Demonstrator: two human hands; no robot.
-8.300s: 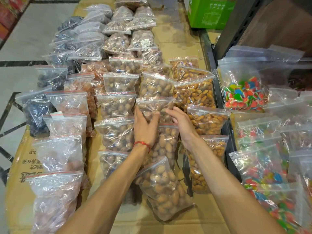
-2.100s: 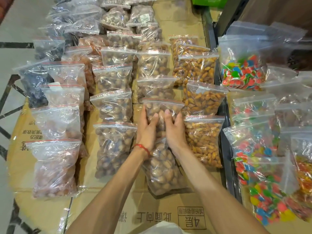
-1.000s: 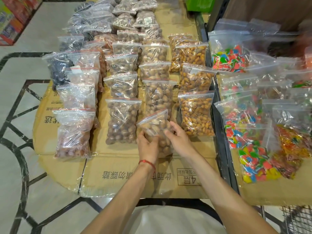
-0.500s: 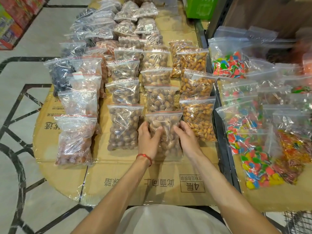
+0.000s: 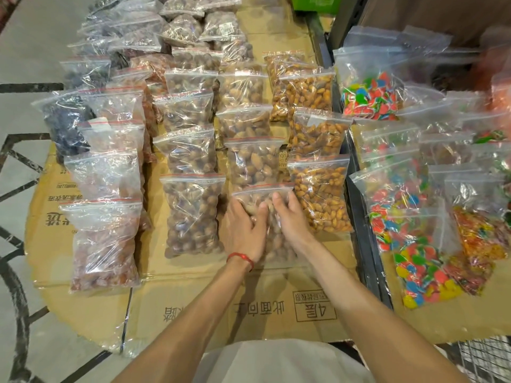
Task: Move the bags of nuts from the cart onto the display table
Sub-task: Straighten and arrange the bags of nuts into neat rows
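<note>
The left hand [image 5: 246, 230] and right hand [image 5: 291, 217] press flat, fingers straight, on the bag of nuts [image 5: 257, 193] just beside the orange bag [image 5: 320, 197]; a hard push could pop it open.

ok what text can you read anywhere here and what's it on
"此面向上", upside down, on the near cardboard sheet
"4层", boxed, upside down, same sheet; small print above it blurred
Unreadable: cut-off print on the left cardboard; the white sticker at the far end
</note>
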